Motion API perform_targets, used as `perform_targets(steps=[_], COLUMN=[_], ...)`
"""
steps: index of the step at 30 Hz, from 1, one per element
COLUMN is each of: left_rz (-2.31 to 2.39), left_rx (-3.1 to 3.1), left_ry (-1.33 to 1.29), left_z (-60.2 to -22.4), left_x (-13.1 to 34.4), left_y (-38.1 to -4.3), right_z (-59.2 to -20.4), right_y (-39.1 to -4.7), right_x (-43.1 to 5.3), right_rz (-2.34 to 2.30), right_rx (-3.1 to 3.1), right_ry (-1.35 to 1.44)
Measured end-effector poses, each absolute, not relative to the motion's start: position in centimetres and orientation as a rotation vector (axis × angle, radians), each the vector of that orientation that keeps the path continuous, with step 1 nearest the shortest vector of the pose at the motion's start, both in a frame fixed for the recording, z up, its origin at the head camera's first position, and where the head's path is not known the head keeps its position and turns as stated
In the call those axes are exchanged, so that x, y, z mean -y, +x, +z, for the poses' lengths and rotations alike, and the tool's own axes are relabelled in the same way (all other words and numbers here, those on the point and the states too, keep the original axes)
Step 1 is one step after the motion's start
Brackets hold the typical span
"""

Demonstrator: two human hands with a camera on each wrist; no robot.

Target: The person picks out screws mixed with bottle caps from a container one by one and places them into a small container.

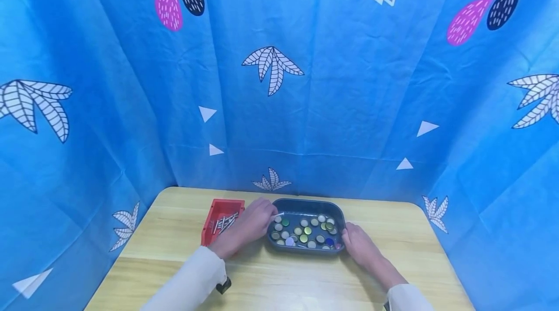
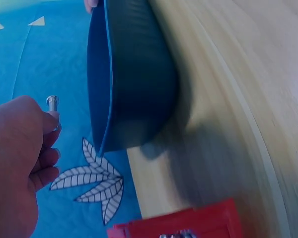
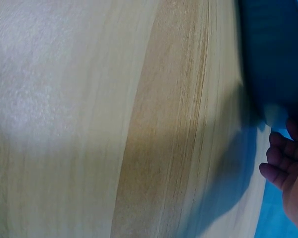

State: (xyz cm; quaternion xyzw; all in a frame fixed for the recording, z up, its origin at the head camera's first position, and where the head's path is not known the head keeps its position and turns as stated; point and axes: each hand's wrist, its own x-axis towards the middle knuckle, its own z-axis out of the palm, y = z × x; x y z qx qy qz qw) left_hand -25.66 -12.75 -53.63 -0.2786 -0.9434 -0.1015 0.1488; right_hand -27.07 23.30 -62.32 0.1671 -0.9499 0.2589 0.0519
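My left hand point(image 1: 258, 216) pinches a small silver bolt point(image 2: 52, 102) between thumb and fingertips, its round head sticking out past them. The hand is over the left end of a dark blue-grey tray point(image 1: 305, 251). Inside the tray lie several bottle caps point(image 1: 307, 230), white, gold, green and blue, spread over its floor. At the tray's right end my right hand point(image 1: 360, 248) grips the rim, thumb at the edge. The right wrist view shows its curled fingers point(image 3: 278, 171) by the tray's outer wall.
A red bin point(image 1: 206, 233) with several silver bolts point(image 1: 224, 222) in it stands left of the tray, partly behind my left forearm. Both containers are on a light wooden table point(image 1: 174, 214). Blue patterned cloth point(image 1: 349, 107) hangs behind and at both sides.
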Motion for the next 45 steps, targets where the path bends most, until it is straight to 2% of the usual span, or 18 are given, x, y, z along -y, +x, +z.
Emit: perform_targets(steps=[18,31,45], left_rz=[-0.463,-0.322,-0.299], left_rx=[2.876,2.751,2.852], left_ry=[-0.395,-0.246,-0.182], left_z=[-53.7,-55.9,-59.1], left_x=[18.1,22.3,22.6], left_y=[-23.8,-22.9,-23.3], right_z=[-62.4,-62.3,-61.8], right_y=[-26.6,-26.7,-26.8], right_x=[-23.2,-23.3,-23.1], right_rz=[0.804,0.815,0.809], right_rx=[2.866,2.893,2.898], right_ry=[0.499,0.481,0.477])
